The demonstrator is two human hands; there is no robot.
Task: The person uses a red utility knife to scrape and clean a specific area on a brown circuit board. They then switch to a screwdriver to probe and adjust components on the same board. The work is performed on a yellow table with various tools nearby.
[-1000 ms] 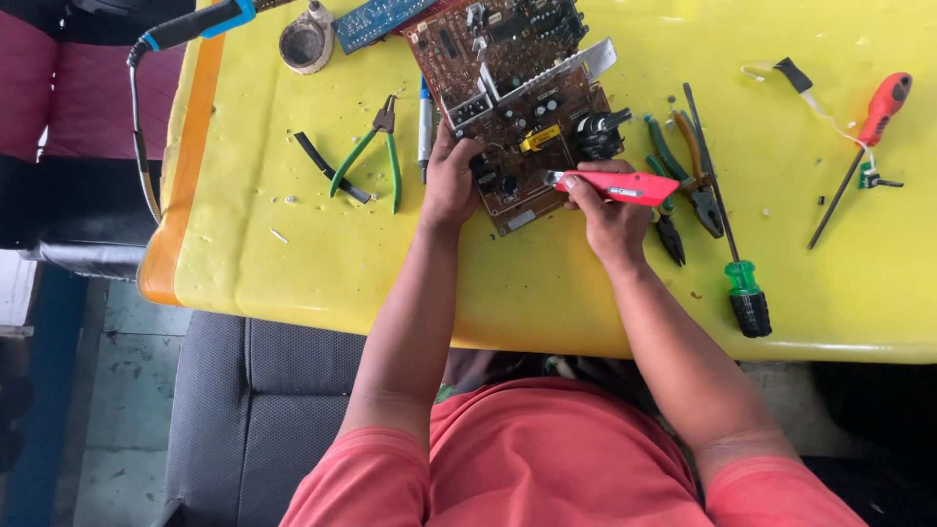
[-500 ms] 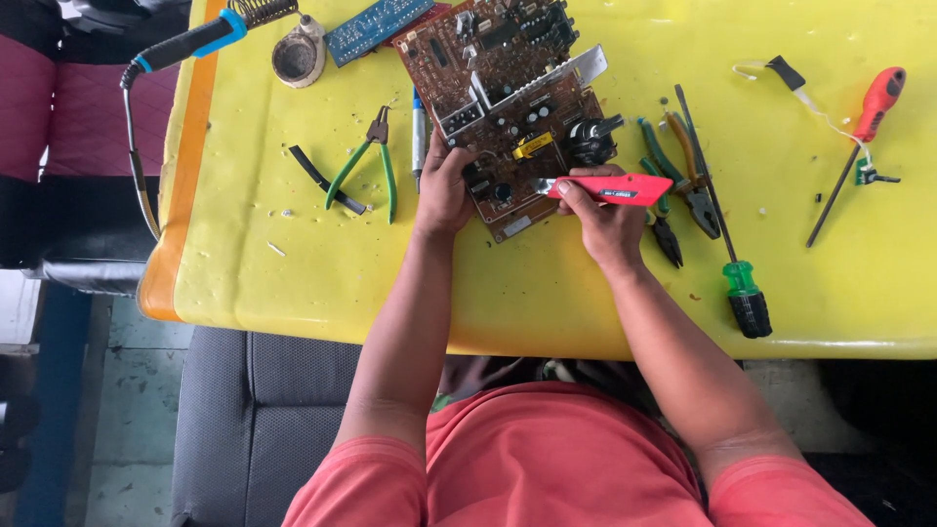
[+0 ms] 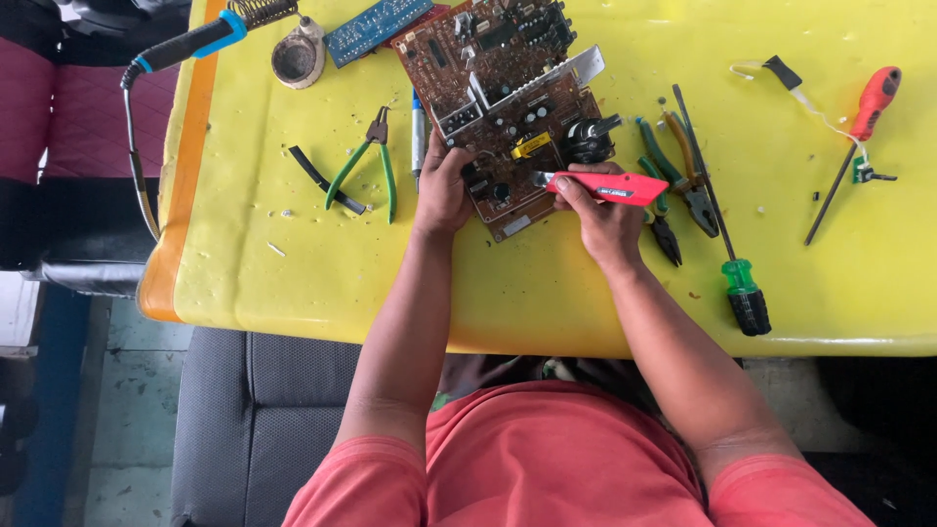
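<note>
On the yellow plastic-covered table (image 3: 547, 283), just ahead of the person's chest, lies the brown rectangular circuit board (image 3: 508, 98), studded with dark components and a pale metal strip; its long axis runs obliquely, from far-left to near-right, and its nearest corner points at the gap between the two hands. Left hand (image 3: 442, 190): fingers curled onto the board's near-left edge, gripping it, thumb side towards the board. Right hand (image 3: 603, 217): closed around a red flat-bodied utility knife (image 3: 605, 185), which lies roughly level, left to right, its tip towards the left and meeting the board's near-right part just beside a yellow component (image 3: 530, 146) and a black round part (image 3: 586, 140). Both hands touch or reach the board; the right one works the tool, the left one steadies. Left of the left hand: green-handled pliers (image 3: 366, 166) and a blue-tipped pen (image 3: 418, 137), near. Right of the knife: a cluster of pliers (image 3: 678, 181) and a green-and-black screwdriver (image 3: 737, 283), just beside the right wrist, so room to that side is tight. Table's near edge is well short of the forearms; bare yellow surface lies between board and edge
</note>
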